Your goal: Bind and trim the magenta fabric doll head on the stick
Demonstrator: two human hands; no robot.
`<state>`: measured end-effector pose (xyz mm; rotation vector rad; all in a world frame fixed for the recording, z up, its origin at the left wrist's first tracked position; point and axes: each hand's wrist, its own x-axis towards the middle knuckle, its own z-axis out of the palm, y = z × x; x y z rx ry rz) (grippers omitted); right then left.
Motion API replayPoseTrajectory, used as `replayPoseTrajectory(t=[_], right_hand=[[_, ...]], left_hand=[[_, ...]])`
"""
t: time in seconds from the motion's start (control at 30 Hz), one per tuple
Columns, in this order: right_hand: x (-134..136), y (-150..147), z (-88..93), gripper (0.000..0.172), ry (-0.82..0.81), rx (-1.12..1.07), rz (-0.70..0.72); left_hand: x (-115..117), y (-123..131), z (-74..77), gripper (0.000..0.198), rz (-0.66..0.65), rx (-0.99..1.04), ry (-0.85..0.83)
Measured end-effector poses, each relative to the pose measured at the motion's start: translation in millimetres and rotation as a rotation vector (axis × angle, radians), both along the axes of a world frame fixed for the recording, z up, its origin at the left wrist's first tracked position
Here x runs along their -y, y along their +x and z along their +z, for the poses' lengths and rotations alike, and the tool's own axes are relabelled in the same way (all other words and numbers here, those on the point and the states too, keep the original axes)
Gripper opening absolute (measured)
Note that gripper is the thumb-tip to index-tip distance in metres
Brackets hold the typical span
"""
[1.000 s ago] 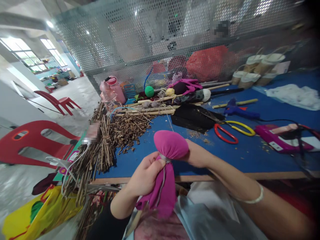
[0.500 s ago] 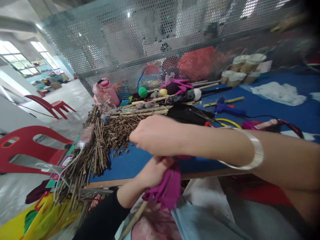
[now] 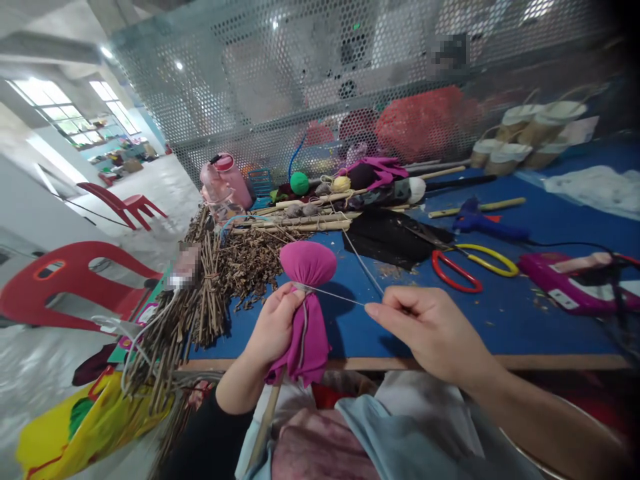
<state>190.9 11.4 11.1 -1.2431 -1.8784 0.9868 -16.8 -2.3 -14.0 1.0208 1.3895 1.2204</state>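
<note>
My left hand (image 3: 275,323) is closed around the neck of a magenta cloth (image 3: 309,261), which is gathered over a round shape at the top and hangs loose below. A wooden stick (image 3: 266,420) comes out from under the cloth toward my lap. Grey string (image 3: 333,293) circles the neck and runs taut to my right hand (image 3: 425,327), whose fingers are pinched on it. Some of the string trails back across the table from that hand. Beyond the right hand lie scissors (image 3: 457,267) with one red and one yellow handle, their blades over a black cloth (image 3: 385,237).
Bundled dry twigs (image 3: 200,300) and crumbled brown plant bits (image 3: 255,263) cover the table's left side. Sticks and yarn balls lie along the back near a pink bottle (image 3: 235,183). A blue glue gun (image 3: 487,223) and a magenta box (image 3: 565,280) are at right. Red chairs (image 3: 80,280) stand left.
My right hand has swung from across the left hand out to the right, drawing the string taut. The cloth's rounded top has come into view, raised above the table edge.
</note>
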Motion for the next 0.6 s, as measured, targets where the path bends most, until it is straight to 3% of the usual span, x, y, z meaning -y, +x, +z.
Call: replayPoseTrajectory(t=[0.17,0.37,0.5,0.6], right_hand=[[-6,4,-15.8,0.041,-0.196,-0.081,0.041],[-22,-4,-26.8,0.036,-0.184,-0.017,0.120],[-42,-4,-23.7,0.026,-0.215,-0.043,0.453],[-72,-12,-16.4,0.020,-0.297,0.124,0.779]], left_hand=[[6,-2,0.4,0.032,-0.058,0.068,-0.029],[19,-1,6.7,0.033,-0.233,0.149,-0.036],[34,0,8.6,0.033,-0.510,0.155,-0.069],[39,8,5.9,0.030,-0.756,0.091,-0.125]])
